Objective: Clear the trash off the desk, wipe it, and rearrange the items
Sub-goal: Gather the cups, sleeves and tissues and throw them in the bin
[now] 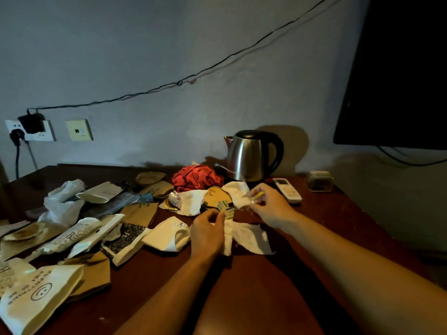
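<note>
Head view looks down on a dark wooden desk, and the steel electric kettle at the back serves as the landmark. Nearest, far left of the kettle and closest to the person, flattened paper bags and crushed paper cups lie in a loose heap. Directly in front of the kettle, the left hand is curled round a crumpled white tissue and pinches a small printed wrapper. The right hand, closer to the kettle, pinches a small yellow scrap beside another tissue. This trash looks light, soft and crushable, so I judge it best gathered by bunching several pieces into one fist; thin wrappers may slip, so pinch them at an edge. Just left of the kettle sits a bunched red cloth, likely limp and easy to grab anywhere. Right of the kettle lie a white remote and a small clear container.
</note>
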Available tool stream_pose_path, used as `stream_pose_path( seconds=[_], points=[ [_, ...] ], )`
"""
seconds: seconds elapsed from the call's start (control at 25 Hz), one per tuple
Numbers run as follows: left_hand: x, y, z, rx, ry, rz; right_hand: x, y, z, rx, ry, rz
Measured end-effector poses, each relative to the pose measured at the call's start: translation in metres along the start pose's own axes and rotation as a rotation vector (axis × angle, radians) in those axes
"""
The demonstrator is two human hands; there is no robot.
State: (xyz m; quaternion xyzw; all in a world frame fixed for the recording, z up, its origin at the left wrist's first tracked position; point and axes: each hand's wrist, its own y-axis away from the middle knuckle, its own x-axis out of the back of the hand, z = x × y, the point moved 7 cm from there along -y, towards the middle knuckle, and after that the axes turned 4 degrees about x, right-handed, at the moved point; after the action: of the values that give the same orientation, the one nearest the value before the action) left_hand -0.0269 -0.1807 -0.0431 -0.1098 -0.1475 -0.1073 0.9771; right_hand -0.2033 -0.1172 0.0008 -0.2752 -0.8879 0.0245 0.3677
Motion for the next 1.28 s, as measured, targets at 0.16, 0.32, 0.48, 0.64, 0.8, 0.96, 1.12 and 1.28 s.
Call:
stream_pose_path(
  seconds=[0.16, 0.32, 0.48, 0.64, 0.8, 0.96, 1.12, 1.28],
  points=[
    [-0.014, 0.023, 0.015, -0.055, 0.043, -0.136, 0.003, 0.025, -0.012, -0.011, -0.158, -0.043],
    [-0.023, 0.04, 0.028, -0.077, 0.059, -0.202, 0.025, 0.051, -0.013, -0.122, -0.33, -0.092],
    [-0.04, 0.06, 0.046, -0.123, 0.049, -0.334, 0.048, 0.073, -0.007, -0.098, -0.184, -0.133],
    [-0.051, 0.073, 0.058, -0.123, 0.02, -0.349, 0.08, 0.084, 0.007, -0.102, -0.123, -0.056],
    [-0.049, 0.08, 0.066, -0.024, 0.002, -0.227, 0.124, 0.103, 0.032, -0.185, -0.152, -0.023],
    [-0.069, 0.101, 0.092, 0.026, 0.145, -0.327, 0.171, 0.128, 0.059, -0.261, -0.182, 0.018],
    [-0.105, 0.134, 0.12, -0.028, 0.083, -0.459, 0.215, 0.173, 0.078, -0.305, -0.29, 0.12],
    [-0.135, 0.168, 0.146, -0.139, 0.03, -0.472, 0.256, 0.219, 0.094, -0.354, -0.435, 0.226]
  ],
)
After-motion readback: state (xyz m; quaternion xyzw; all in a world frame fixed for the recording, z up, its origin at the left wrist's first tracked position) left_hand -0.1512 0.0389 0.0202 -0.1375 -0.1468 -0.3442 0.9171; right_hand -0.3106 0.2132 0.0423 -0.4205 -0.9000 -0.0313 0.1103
